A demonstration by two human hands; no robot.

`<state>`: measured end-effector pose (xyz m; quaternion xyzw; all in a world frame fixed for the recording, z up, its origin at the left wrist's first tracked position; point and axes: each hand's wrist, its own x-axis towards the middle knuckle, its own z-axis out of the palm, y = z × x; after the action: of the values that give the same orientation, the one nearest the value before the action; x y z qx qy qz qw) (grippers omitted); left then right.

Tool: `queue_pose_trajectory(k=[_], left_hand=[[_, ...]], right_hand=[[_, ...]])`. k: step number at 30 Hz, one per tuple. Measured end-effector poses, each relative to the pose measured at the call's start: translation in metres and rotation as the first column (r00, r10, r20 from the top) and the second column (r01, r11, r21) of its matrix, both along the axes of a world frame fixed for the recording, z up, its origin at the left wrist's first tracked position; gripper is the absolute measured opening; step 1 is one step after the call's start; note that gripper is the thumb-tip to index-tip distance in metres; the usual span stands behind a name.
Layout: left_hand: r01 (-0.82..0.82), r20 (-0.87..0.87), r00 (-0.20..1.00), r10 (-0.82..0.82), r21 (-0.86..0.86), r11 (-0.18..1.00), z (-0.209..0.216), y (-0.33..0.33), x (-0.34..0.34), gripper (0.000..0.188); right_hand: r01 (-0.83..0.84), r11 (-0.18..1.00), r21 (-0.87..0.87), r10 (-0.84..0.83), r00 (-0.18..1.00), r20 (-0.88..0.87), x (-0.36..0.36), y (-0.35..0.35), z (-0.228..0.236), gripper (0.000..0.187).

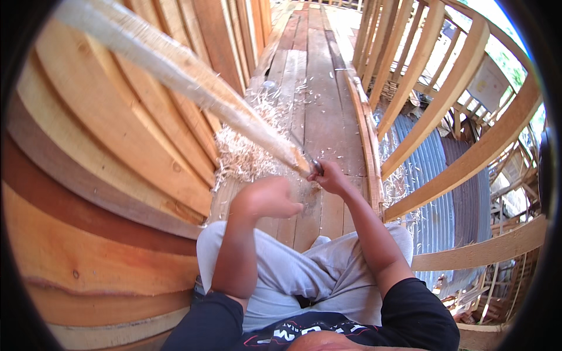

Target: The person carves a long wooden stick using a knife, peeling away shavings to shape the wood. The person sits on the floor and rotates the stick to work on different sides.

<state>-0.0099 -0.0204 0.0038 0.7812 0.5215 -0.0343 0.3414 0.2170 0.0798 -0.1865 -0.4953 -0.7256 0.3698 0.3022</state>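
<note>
Two bare hands meet the eye near the lower end of a long beam [199,85], which slants from the upper left down to the middle of the view, just short of the person's folded legs. The right hand [332,177] is closed around the dark handle of a tool [318,168], right beside that lower end. A thin part of the tool points up and away along the beam's right side; whether it touches the wood cannot be told. Near this end the beam shows a brighter, orange-tinted patch.

The left hand [266,198] is blurred, nearer the body and left of the right one. Its fingers look bent, with the thumb side toward the right, but I cannot tell how tightly they close or whether they pinch anything. It appears apart from the beam.

Pale, curled shavings [246,153] lie heaped on the plank floor [331,117], left of and partly beneath the beam, with loose ones scattered farther up. Wide boards [88,245] line the left side, brown, orange and pale. Along the right stand wooden slats [480,44], and beyond them, lower down, lies corrugated roofing [430,175], blue-grey and dark, with some shavings near its edge. The person wears grey trousers [269,257] and a dark shirt [216,319].
</note>
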Motion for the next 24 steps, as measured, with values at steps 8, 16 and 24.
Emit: queue_pose_trajectory(k=[8,16,24], left_hand=[[-0.469,0.830,0.552,0.086,0.223,0.854,-0.021,0.037,-0.029,0.065],[-0.632,0.948,-0.317,-0.018,-0.197,0.749,-0.022,0.052,0.028,0.013],[-0.610,0.972,-0.230,-0.037,-0.115,0.784,0.001,0.030,0.016,0.019]], right_hand=[[-0.059,0.996,-0.069,0.065,0.994,0.085,0.013,0.006,0.018,0.054],[-0.154,0.927,-0.342,0.091,0.977,-0.195,0.020,0.009,0.028,0.050],[0.133,0.929,-0.345,-0.206,0.961,-0.185,0.021,0.008,0.035,0.038]])
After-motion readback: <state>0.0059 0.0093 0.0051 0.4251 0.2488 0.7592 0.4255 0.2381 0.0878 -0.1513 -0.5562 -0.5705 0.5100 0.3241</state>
